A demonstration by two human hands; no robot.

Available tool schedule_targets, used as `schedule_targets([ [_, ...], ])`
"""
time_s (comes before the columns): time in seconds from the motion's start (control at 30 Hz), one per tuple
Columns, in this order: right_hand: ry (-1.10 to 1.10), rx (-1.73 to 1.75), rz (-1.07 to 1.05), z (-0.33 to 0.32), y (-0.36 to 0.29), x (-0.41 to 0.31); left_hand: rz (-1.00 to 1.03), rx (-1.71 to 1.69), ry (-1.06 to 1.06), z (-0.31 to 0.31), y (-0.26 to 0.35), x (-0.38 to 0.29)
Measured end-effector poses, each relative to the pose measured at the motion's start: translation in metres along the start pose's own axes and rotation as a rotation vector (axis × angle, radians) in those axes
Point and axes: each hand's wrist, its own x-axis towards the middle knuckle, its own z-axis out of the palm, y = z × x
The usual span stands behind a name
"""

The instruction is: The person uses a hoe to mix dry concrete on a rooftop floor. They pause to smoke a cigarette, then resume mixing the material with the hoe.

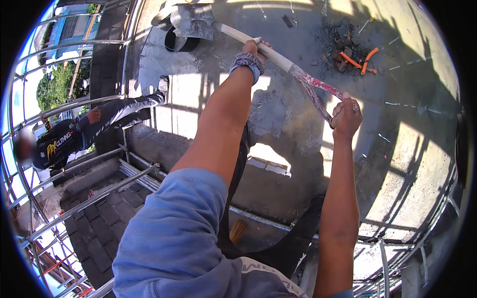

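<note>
My left hand (pixel 257 49), with a patterned band at its wrist, is wrapped around the pale shaft of a shovel (pixel 274 56). At the shaft's upper end, my right hand (pixel 347 111) grips the crossbar of the red, paint-worn D-handle (pixel 316 80). The wet-looking grey shovel blade (pixel 192 22) is at the top left, over a black bucket (pixel 182 44) and partly covering it. Whether the blade touches the bucket, I cannot tell. Under the shovel lies a wet grey concrete floor (pixel 275 108) with sunlit patches and shadows.
Rubble (pixel 341 46) with orange conduit pieces (pixel 367 61) lies at upper right. Metal scaffold pipes (pixel 93 205) run along the left, where another person (pixel 70 138) stands, one foot on the floor's edge. Broom-like bristles (pixel 237 231) show near my legs, beside a metal pipe (pixel 261 219).
</note>
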Motion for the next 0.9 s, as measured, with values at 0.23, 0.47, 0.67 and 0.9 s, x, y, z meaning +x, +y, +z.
schedule_targets([
  [0.23, -0.142, -0.519, -0.459, 0.006, -0.056, -0.093, -0.035, -0.378, -0.277, -0.012, 0.025, -0.052],
  [0.47, 0.461, 0.011, 0.180, -0.254, 0.000, -0.288, -0.462, 0.119, 0.071, -0.096, -0.247, -0.230],
  [0.67, 1.053, 0.051, 0.502, -0.458, -0.096, -0.511, -0.929, 0.822, 0.252, -0.155, -0.500, -0.489],
  [0.9, 1.246, 0.041, 0.706, -0.517, -0.152, -0.593, -1.021, 0.943, 0.139, -0.198, -0.587, -0.605],
])
